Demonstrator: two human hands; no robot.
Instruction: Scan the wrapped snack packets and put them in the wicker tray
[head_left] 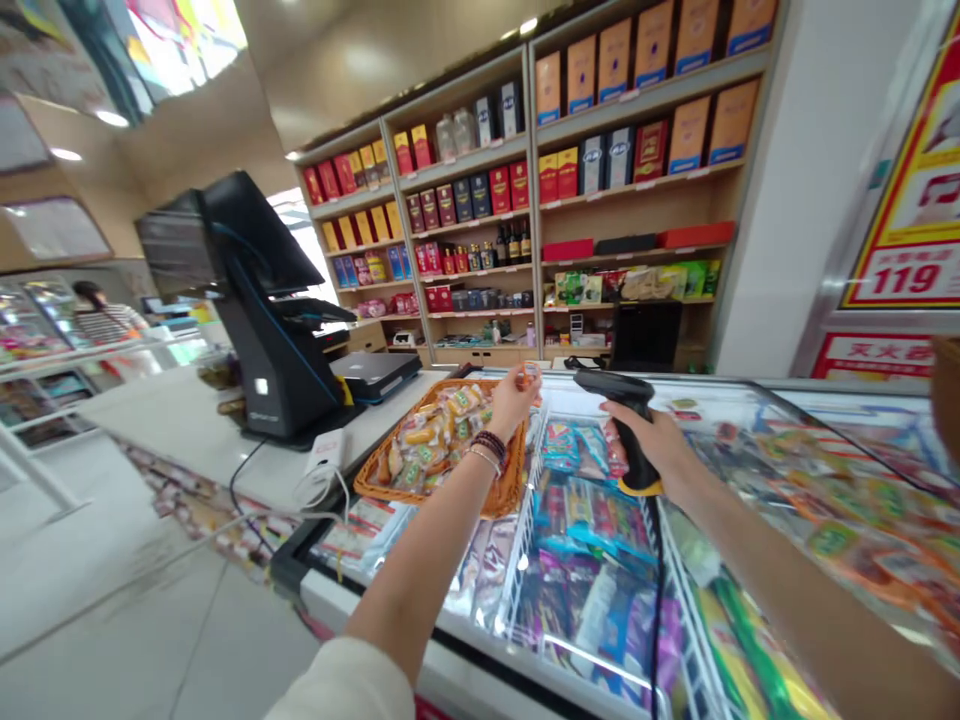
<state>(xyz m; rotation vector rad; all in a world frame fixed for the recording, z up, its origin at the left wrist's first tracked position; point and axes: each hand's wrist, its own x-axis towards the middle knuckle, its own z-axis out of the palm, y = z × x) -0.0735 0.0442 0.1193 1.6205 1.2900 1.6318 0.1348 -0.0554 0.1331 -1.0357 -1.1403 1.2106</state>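
My left hand (514,400) is closed on a small wrapped item (529,374) with orange on it, just beyond the right rim of a wicker basket (517,470). Wrapped snacks (435,435) fill that basket, which sits on the glass top of a freezer. To the right, my right hand (652,440) grips the handle of a black barcode scanner (634,420) with a yellow base. Its head points left, towards the wrapped item, and its cable hangs down over the freezer. The two hands are apart.
Frozen packages (592,520) lie in wire baskets under the freezer glass. A black checkout terminal (262,310), a flat scale (375,372) and a white power strip (327,450) stand left. Shelves of boxes (469,200) line the back. A person (105,315) is far left.
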